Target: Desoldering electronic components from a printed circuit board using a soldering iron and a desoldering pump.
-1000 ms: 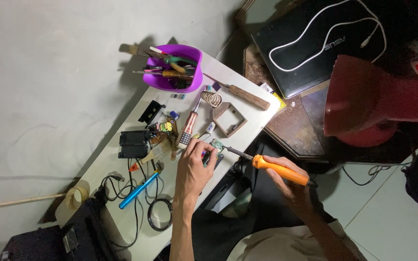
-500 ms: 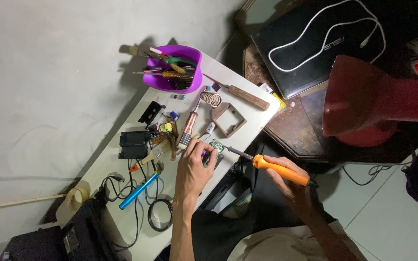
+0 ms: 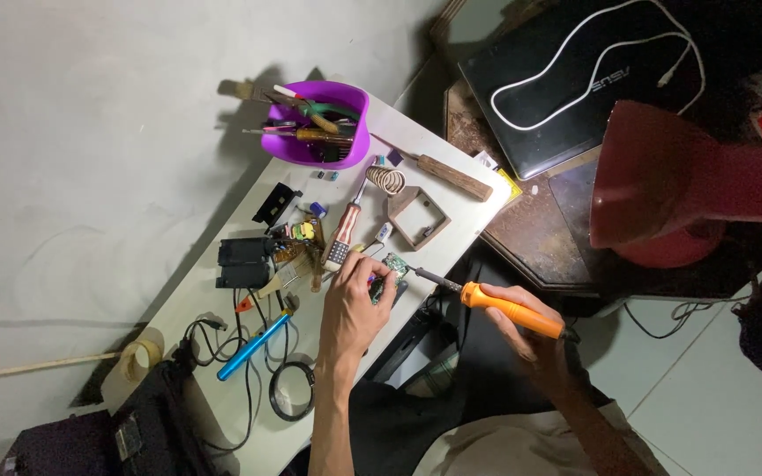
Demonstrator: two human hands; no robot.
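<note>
Gripping an orange-handled soldering iron (image 3: 511,310), the right hand (image 3: 535,339) aims its metal tip at a small green circuit board (image 3: 388,270), which the left hand (image 3: 354,313) pinches at the near edge of the long white worktable (image 3: 222,291). A purple plastic tool tub (image 3: 328,123), a square wooden frame (image 3: 420,218) and a blue pen-shaped tool (image 3: 253,345) lie around. Fingertips sit close to the tip, so I judge a slip could burn them or knock the board off the edge.
</note>
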